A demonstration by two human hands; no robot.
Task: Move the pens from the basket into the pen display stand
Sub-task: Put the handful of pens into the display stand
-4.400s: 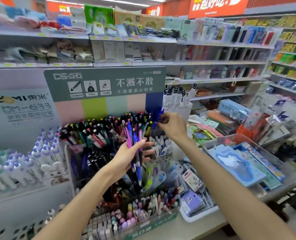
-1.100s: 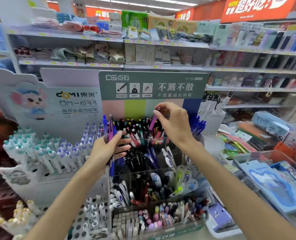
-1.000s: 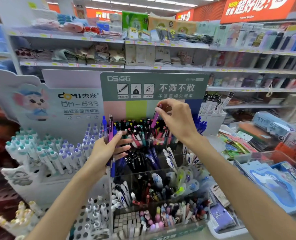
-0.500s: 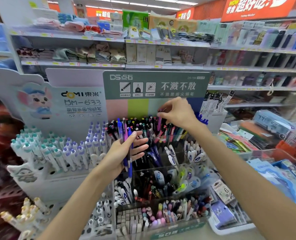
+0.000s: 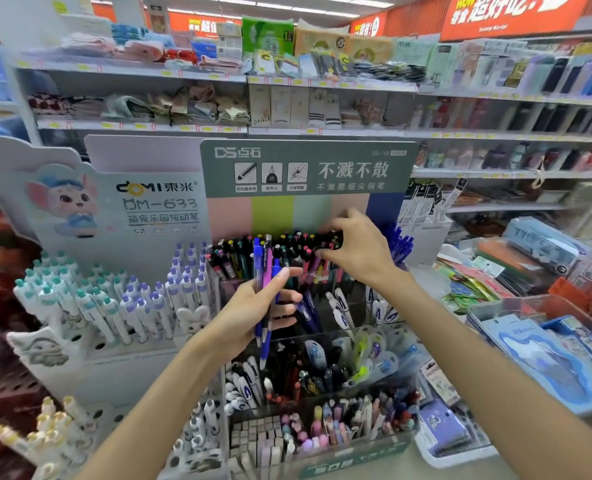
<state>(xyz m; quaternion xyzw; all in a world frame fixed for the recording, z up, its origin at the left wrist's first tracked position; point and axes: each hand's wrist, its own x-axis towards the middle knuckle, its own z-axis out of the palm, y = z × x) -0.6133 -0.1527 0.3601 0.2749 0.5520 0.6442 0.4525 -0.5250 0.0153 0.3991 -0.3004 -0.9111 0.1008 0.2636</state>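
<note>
Several blue and purple plastic click pens point(image 5: 266, 292) stood upright in the left hand point(image 5: 253, 311), fingers curled round them, before the tiered clear acrylic pen display stand point(image 5: 322, 344); the right hand point(image 5: 355, 249) pinched among the dark capped pens point(image 5: 287, 249) packed in its top row

Two bare hands show: the left hand point(image 5: 253, 313) grips three slim plastic pens point(image 5: 265, 289), two blue and one purple, and the right hand point(image 5: 360, 247) reaches into the top row of one tiered clear-plastic pen display stand point(image 5: 325, 344). That stand has four stepped rows, each packed with more pens than can be counted. One white cardboard stand point(image 5: 107, 306) beside it holds dozens of white pens capped teal or purple.
</note>
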